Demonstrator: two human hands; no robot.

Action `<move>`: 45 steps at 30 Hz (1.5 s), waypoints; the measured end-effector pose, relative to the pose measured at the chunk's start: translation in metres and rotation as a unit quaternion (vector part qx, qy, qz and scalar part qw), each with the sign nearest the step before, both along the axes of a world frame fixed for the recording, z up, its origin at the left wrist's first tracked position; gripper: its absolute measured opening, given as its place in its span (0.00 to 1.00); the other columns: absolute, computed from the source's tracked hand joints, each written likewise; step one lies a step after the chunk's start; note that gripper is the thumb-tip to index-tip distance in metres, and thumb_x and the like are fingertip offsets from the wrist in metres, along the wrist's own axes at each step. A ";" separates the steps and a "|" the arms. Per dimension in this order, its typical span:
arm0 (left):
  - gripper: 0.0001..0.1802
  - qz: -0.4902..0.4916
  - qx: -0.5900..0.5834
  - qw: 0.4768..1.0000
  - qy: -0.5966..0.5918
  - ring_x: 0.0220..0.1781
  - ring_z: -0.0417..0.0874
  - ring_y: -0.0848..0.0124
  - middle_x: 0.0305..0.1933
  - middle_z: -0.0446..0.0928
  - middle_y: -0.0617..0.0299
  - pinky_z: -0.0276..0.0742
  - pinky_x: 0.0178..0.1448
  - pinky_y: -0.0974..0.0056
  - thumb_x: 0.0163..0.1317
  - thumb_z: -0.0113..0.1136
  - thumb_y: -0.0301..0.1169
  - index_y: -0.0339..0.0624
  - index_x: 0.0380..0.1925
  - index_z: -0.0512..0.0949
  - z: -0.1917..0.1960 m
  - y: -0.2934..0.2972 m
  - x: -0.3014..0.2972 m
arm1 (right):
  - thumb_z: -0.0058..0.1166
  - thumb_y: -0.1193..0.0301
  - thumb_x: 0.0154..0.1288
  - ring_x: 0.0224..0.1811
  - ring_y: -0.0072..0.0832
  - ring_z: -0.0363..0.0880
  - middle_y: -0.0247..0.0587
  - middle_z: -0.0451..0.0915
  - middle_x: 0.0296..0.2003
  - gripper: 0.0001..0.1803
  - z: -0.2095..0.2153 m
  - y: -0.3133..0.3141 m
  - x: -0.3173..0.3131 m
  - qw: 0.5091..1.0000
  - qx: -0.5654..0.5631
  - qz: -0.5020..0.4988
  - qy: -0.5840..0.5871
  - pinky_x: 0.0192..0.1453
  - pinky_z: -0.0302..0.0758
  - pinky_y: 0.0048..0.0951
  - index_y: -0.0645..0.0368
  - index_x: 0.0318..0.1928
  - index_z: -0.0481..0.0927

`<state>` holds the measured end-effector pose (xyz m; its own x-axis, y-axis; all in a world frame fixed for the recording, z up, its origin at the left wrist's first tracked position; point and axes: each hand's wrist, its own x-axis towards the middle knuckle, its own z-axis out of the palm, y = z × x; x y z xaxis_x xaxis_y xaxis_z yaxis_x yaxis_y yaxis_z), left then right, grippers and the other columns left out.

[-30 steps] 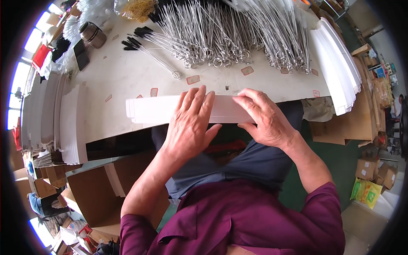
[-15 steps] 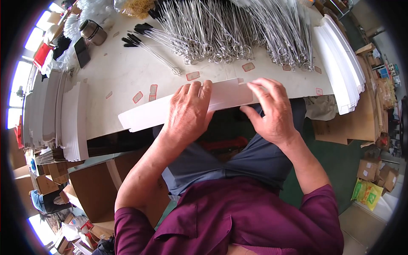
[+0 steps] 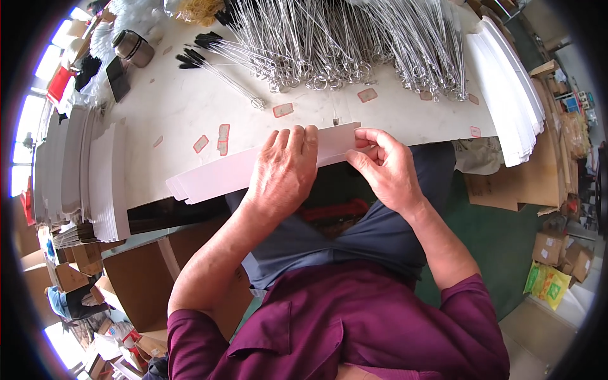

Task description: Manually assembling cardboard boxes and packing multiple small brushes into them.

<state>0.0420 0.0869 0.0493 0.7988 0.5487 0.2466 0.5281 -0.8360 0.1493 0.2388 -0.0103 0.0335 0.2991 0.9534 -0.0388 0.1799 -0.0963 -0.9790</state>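
A long, narrow white carton (image 3: 221,167) lies slantwise over the near edge of the table, its right end farther away than its left. My left hand (image 3: 283,166) grips it around the middle, fingers laid together over its top and the thumb out of sight. At the right end, my right hand (image 3: 385,166) pinches the carton's end between curled fingers and thumb. Beyond the carton lie wire-handled brushes (image 3: 310,44) with ring ends and black bristles, heaped in a big pile. A few similar brushes (image 3: 221,79) lie apart on the left.
Stacks of white cartons stand at the left (image 3: 109,180) and right (image 3: 506,95) of the table (image 3: 158,114). A steel flask (image 3: 133,48) and a dark phone-like slab (image 3: 117,79) are at the far left. An open cardboard box (image 3: 142,278) sits below the table, left of my legs.
My right hand has moved left and closed on the carton's right end; its fingers were apart before. The carton has shifted slightly left and toward me.
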 end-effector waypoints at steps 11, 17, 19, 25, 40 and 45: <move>0.41 -0.019 -0.013 0.999 -0.024 0.51 0.81 0.52 0.50 0.77 0.49 0.79 0.58 0.52 0.46 0.74 0.30 0.31 0.62 0.70 -0.003 -0.002 -0.007 | 0.63 0.64 0.74 0.30 0.20 0.83 0.42 0.84 0.40 0.21 0.032 0.007 0.020 0.979 -0.123 0.097 0.128 0.28 0.78 0.21 0.72 0.53 0.80; 0.38 -0.048 -0.011 0.997 -0.052 0.50 0.83 0.52 0.52 0.79 0.47 0.80 0.57 0.52 0.46 0.73 0.32 0.30 0.59 0.74 -0.004 -0.003 -0.009 | 0.60 0.60 0.76 0.19 0.20 0.78 0.39 0.82 0.34 0.20 0.030 0.012 0.023 0.951 -0.182 0.148 0.204 0.19 0.71 0.20 0.69 0.48 0.79; 0.37 -0.051 -0.030 0.996 -0.070 0.49 0.83 0.52 0.51 0.79 0.48 0.80 0.56 0.52 0.46 0.73 0.31 0.30 0.59 0.74 -0.001 -0.004 -0.011 | 0.59 0.60 0.76 0.16 0.19 0.75 0.37 0.79 0.32 0.18 0.030 0.013 0.030 0.890 -0.200 0.136 0.387 0.17 0.66 0.20 0.66 0.45 0.79; 0.36 -0.063 -0.033 0.996 -0.052 0.50 0.84 0.53 0.52 0.80 0.51 0.81 0.56 0.52 0.46 0.74 0.30 0.31 0.58 0.75 -0.005 -0.002 -0.011 | 0.58 0.62 0.77 0.16 0.21 0.74 0.44 0.84 0.39 0.16 0.022 0.006 0.028 0.886 -0.229 0.104 0.388 0.17 0.65 0.22 0.65 0.47 0.79; 0.35 -0.028 -0.141 0.989 -0.032 0.54 0.83 0.50 0.51 0.81 0.50 0.80 0.57 0.49 0.51 0.74 0.34 0.34 0.59 0.76 0.008 0.001 -0.004 | 0.70 0.67 0.59 0.62 0.48 0.76 0.51 0.78 0.59 0.36 0.019 0.022 0.003 0.824 0.118 0.237 -0.501 0.71 0.72 0.45 0.66 0.66 0.72; 0.34 -0.023 -0.143 0.988 -0.059 0.57 0.83 0.49 0.55 0.81 0.47 0.78 0.61 0.49 0.52 0.74 0.34 0.34 0.59 0.75 0.010 0.002 -0.020 | 0.71 0.66 0.58 0.60 0.48 0.76 0.51 0.78 0.59 0.37 0.023 0.020 0.014 0.825 0.135 0.257 -0.485 0.69 0.73 0.45 0.65 0.66 0.73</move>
<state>0.0219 0.0891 0.0590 0.7996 0.5730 0.1798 0.4553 -0.7736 0.4407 0.2526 0.0102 0.0561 -0.3814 0.8990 0.2150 0.8409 0.4341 -0.3232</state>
